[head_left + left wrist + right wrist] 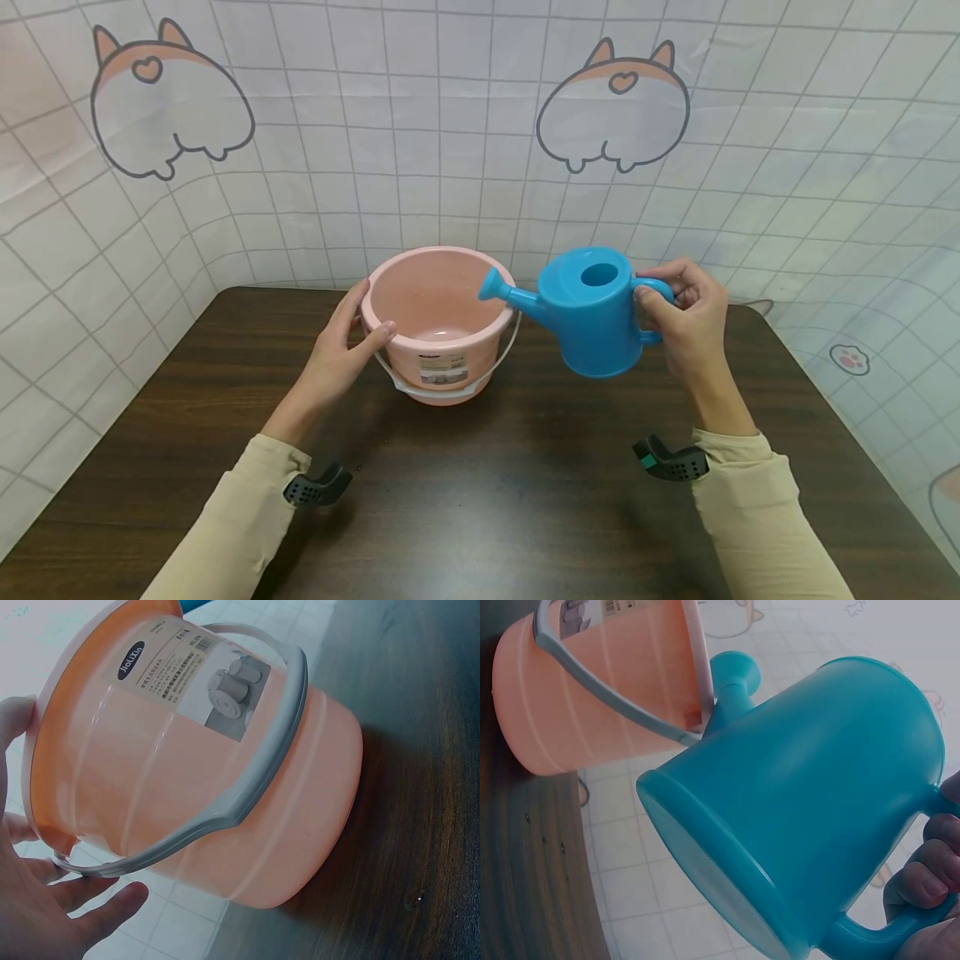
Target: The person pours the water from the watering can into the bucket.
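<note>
A pink plastic bucket (480,354) stands upright on the dark table. My left hand (341,346) holds its rim at the left, the thumb over the edge and the fingers along the outside. The bucket's grey-white bail handle (274,761) hangs down across the front, below a paper label (225,690). To the right, my right hand (693,321) grips the handle of a blue watering can (596,333), which is raised off the table. The can's sprinkler head (492,285) reaches over the bucket's right rim. In the right wrist view the can's base (712,870) shows, tilted.
The dark wooden table (465,508) extends in front of the bucket. Behind and beside it hangs a white grid-patterned cloth (442,158) with cartoon animals. A dark band (318,486) sits on the left wrist, and another band (671,460) on the right.
</note>
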`<state>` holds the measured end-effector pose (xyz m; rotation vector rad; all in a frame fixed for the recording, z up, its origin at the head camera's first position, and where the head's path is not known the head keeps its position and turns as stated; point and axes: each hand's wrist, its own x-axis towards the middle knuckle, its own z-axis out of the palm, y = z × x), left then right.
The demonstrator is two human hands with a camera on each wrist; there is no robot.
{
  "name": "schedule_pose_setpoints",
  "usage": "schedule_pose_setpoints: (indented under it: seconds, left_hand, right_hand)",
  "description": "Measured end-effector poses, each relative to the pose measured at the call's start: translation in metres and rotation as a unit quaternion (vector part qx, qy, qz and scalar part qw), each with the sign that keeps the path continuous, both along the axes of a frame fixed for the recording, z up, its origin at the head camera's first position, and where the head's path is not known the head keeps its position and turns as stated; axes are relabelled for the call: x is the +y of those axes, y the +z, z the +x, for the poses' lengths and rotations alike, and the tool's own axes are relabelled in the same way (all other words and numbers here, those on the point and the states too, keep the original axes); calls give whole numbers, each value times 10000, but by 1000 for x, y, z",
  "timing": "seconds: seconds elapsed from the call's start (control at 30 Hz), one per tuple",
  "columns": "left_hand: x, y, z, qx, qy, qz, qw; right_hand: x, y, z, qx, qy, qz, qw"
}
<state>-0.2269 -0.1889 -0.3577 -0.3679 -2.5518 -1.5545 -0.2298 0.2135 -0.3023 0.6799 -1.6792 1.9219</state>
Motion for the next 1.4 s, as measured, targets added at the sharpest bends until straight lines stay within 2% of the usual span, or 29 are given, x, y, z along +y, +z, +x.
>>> schedule_pose_setpoints:
  seconds: [1.07,1.4]
  left_hand:
    - [1,2,2,-9,-52,105,9999]
    - [1,1,1,7,-48,71,10000]
  right_hand:
    - [-5,6,1,71,110,26,9999]
    - [-5,8,1,37,-75,223,9997]
